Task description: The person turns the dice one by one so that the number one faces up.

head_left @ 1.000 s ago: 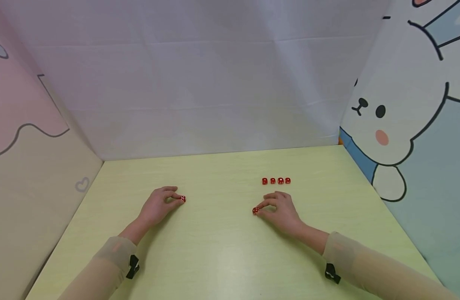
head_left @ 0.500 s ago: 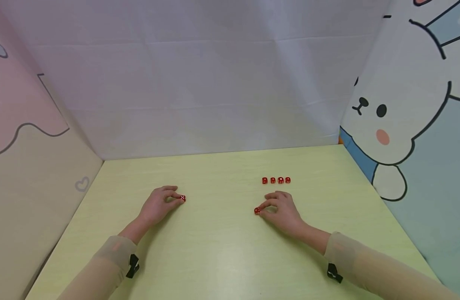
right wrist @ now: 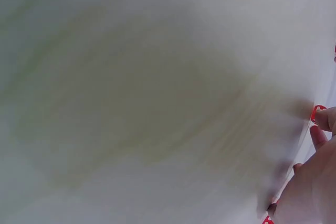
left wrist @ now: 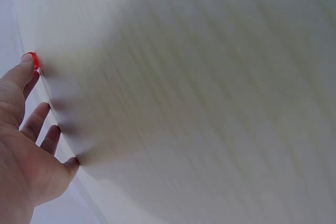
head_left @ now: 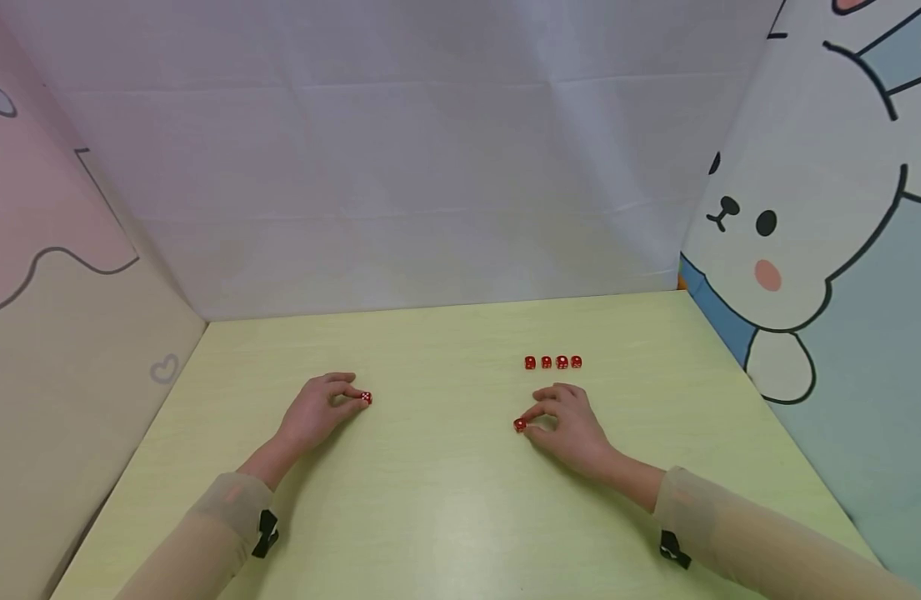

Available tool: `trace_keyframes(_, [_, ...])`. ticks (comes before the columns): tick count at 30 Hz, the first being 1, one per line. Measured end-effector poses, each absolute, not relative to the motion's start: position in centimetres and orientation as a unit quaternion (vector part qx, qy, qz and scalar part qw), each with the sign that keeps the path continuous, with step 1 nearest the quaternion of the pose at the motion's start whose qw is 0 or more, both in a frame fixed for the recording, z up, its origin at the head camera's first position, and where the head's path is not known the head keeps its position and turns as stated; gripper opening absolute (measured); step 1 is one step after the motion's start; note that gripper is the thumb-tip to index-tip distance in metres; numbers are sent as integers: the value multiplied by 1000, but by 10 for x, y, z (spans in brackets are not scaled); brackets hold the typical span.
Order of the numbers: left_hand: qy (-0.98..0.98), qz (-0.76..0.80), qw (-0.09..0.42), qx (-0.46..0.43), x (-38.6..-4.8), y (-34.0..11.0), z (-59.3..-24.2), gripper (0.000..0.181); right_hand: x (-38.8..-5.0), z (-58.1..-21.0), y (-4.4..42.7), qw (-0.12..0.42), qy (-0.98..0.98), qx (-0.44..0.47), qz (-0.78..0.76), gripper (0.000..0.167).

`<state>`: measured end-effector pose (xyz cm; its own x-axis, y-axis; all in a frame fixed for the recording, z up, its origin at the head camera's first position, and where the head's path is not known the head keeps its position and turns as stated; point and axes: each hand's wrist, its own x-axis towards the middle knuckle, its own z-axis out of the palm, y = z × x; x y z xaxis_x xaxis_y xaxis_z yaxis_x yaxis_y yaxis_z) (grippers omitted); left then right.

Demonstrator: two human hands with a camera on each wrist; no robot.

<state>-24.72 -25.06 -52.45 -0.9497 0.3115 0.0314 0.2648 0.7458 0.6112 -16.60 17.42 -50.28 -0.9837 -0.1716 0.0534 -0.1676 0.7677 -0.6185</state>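
Near the left-middle of the table, my left hand (head_left: 315, 414) pinches a red die (head_left: 366, 398) with white pips between thumb and index finger. The left wrist view shows that red die (left wrist: 35, 61) partly covered by the thumb, while the other fingertips touch the tabletop. My right hand (head_left: 571, 433) pinches a second red die (head_left: 520, 425) by thumb and index finger, right of centre. In the right wrist view this die (right wrist: 317, 113) sits at the thumb tip, close to the table surface. Just beyond the right hand, several more red dice (head_left: 546, 362) lie in a short row.
The pale yellow-green table (head_left: 437, 500) ends at a white cloth backdrop (head_left: 430, 183). A light panel (head_left: 70, 400) borders the left side. On the right stands a panel with a cartoon rabbit (head_left: 798, 208).
My right hand has shifted slightly to the right with its die, which has turned a little. The left hand and the row of dice keep their places.
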Motion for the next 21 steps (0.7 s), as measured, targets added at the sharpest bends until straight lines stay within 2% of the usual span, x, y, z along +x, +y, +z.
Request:
trace_keyframes(9, [934,321,33,157,-246,-250,-522,15,-165,-500,176,-9,941,-103,-323,13])
trace_keyframes(21, [935,318,36,155,-245,-249,-520,13,-166,-497,173,-8,942,-102,-319,9])
